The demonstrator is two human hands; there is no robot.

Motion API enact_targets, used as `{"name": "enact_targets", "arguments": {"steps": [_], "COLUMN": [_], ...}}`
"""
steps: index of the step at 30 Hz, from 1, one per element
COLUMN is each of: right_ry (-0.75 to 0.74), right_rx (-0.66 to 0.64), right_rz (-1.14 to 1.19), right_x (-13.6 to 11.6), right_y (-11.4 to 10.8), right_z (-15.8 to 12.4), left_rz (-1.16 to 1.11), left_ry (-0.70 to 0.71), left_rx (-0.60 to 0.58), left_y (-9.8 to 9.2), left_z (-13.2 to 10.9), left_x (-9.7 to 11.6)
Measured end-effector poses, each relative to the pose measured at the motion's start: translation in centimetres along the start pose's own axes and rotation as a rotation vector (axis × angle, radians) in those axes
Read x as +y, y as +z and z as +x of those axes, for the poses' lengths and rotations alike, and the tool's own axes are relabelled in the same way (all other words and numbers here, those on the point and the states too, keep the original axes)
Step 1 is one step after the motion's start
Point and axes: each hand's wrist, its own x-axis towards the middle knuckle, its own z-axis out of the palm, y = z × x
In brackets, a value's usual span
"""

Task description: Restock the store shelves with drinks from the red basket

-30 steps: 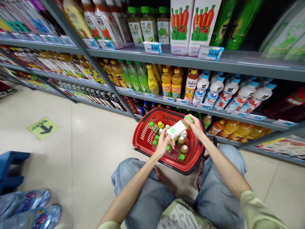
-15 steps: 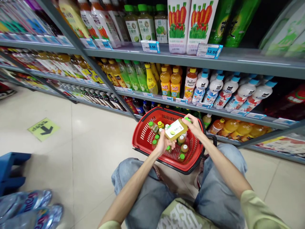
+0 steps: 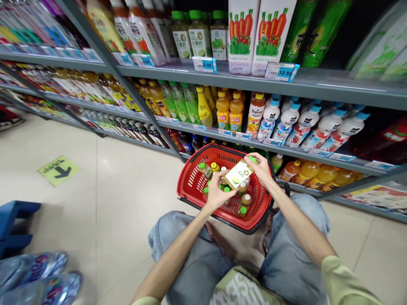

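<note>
Supermarket drinks aisle here: pale glossy floor tiles and long grey metal shelving packed with bottles and cartons. Far left there's a blue plastic stool-like thing cut off by the edge, big clear plastic water bottles near it, then a yellow-green floor sticker with a black arrow.

Next along is a red plastic basket with slotted walls sitting on the floor by the shelves, with small bottles with green, yellow and white caps inside. The left hand has its grip around the bottom end of a clear bottle of yellowish juice with a green cap and white label. That bottle is tilted over the basket, label up. The right hand has its grip on the cap end.

My take: support the weight at the base, use the cap end just for steering, and keep thumbs off the print. Turn it slowly with both hands, and stay above the basket in case it slips.

Over on the right shelf, white plastic bottles with blue caps.
</note>
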Motion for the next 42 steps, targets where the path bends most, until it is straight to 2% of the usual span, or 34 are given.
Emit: {"name": "enact_targets", "arguments": {"steps": [3,6,9,11,14,17,23,26,28,31,35,37,39,41,42], "right_ry": [-0.012,-0.082,-0.152,-0.172,-0.185,-0.181,-0.177,-0.194,-0.154,-0.091,-0.096,-0.089,-0.087,-0.081,-0.069], "right_rx": [0.044,0.047,-0.040,-0.135,-0.239,-0.291,-0.387,-0.467,-0.521,-0.521,-0.423,-0.386,-0.385,-0.453,-0.534], "right_rz": [0.026,-0.021,-0.151,-0.271,-0.435,-0.510,-0.485,-0.578,-0.637,-0.711,-0.718,-0.637,-0.580,-0.623,-0.687], "right_x": [0.0,-0.2,-0.1,0.3,1.3,2.0,2.2,3.0,3.9,5.1,6.1,6.7,7.4,8.3,8.8], "right_y": [0.1,0.4,0.9,1.4,2.3,3.1,3.5,3.7,4.2,5.0,6.0,6.3,6.2,5.6,5.1], "right_z": [0.0,-0.4,-1.6,-2.6,-4.0,-4.6,-4.3,-4.5,-4.8,-5.2,-5.2,-5.1,-5.0,-5.1,-5.3], "left_rz": [0.047,0.105,0.142,0.174,0.232,0.275,0.263,0.233,0.218,0.206,0.334,0.439,0.560,0.685,0.738], "left_ry": [0.031,0.038,-0.032,-0.082,-0.089,-0.055,-0.098,-0.080,-0.081,-0.100,-0.056,0.004,0.073,0.125,0.141], "left_rx": [-0.022,-0.126,-0.258,-0.301,-0.300,-0.284,-0.198,-0.132,-0.112,-0.165,-0.280,-0.313,-0.350,-0.382,-0.390], "left_y": [-0.1,-0.3,-0.4,-0.4,-0.2,-0.5,-2.4,-3.3,-3.9,-5.0,-7.0,-8.2,-9.3,-10.6,-11.2], "left_z": [0.1,0.3,0.4,0.3,0.3,0.2,0.5,0.7,0.8,1.0,2.2,3.2,4.7,6.5,7.5], "left_x": [-0.1,0.4,0.8,0.9,0.7,0.6,1.0,1.7,2.1,2.5,2.7,3.5,5.1,7.7,9.1]}}
